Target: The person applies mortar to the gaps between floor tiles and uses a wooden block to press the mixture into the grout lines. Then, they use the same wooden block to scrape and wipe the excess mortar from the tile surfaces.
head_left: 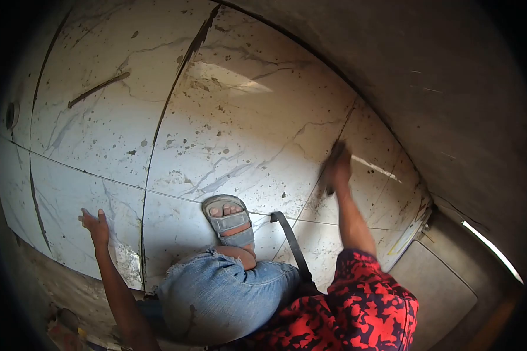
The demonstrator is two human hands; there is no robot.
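My left hand (95, 227) is over the white marbled floor tiles (88, 193) at the left, its fingers apart and nothing in them. At the right, my right hand (338, 168) is closed and low over a joint (348, 120) between two tiles. A dark, blurred thing (332, 161) shows along the edge of that hand; I cannot tell what it is. Dark smears lie on the tile just below the hand. Specks and brown stains are scattered over the tiles, and dark material fills another wide joint (181, 70).
My sandalled foot (228, 221) stands on the tiles between my hands. A dark strap (293, 243) hangs beside my knee. A grey wall (416, 70) borders the floor at the right. A brown stick-like piece (98, 89) and a round opening (12, 115) are at the left.
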